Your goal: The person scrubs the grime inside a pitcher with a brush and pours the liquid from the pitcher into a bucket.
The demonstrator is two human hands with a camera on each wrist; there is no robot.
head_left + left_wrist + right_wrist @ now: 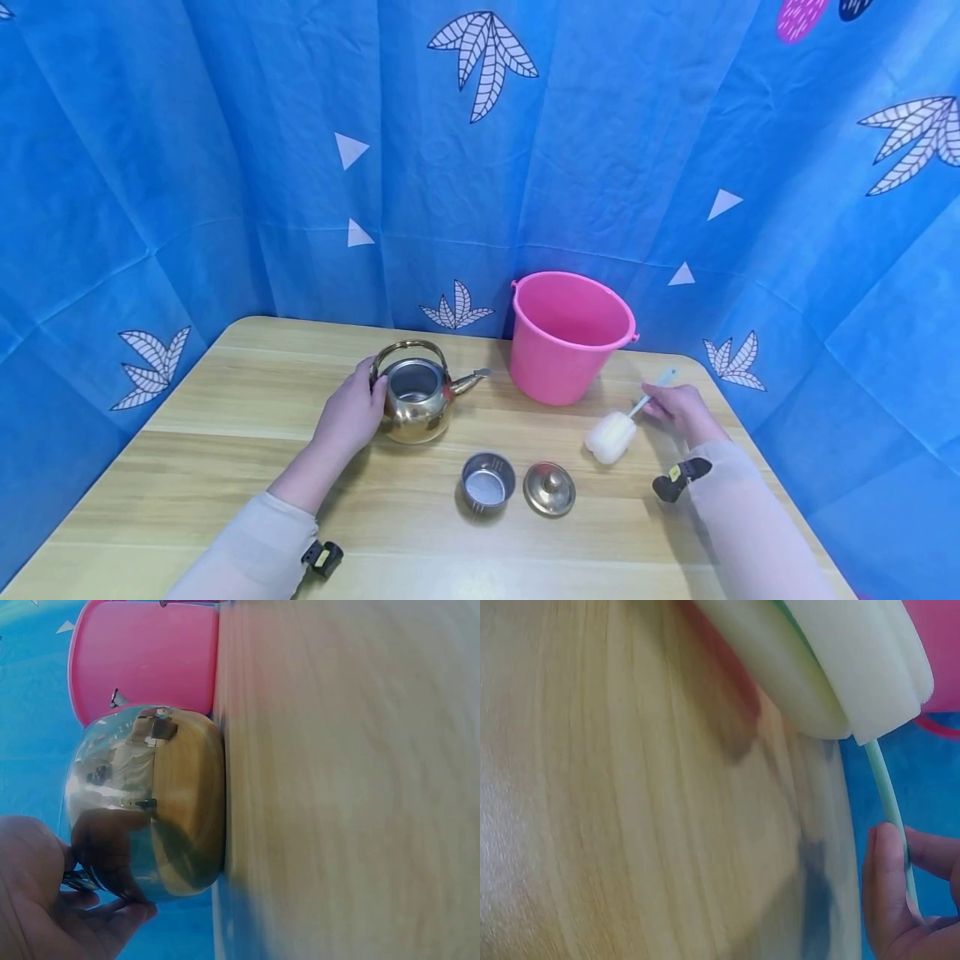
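A shiny gold kettle [415, 417] without a lid stands left of centre, its spout pointing right. My left hand [352, 414] grips its left side at the base of the handle; in the left wrist view the fingers [112, 919] curl near the kettle's body [161, 802]. At the right, my right hand [678, 408] pinches the pale green stick of a sponge brush, whose white head [611, 437] hangs toward the lower left. The right wrist view shows the sponge head [855, 667] above the table and the stick [885, 784] between thumb and fingers.
A pink bucket [558, 367] stands at the back, between the kettle and the brush. In front are a small metal cup [487, 483] and a round lid with a knob [550, 502]. Blue curtains [450, 167] hang behind the wooden table [225, 450].
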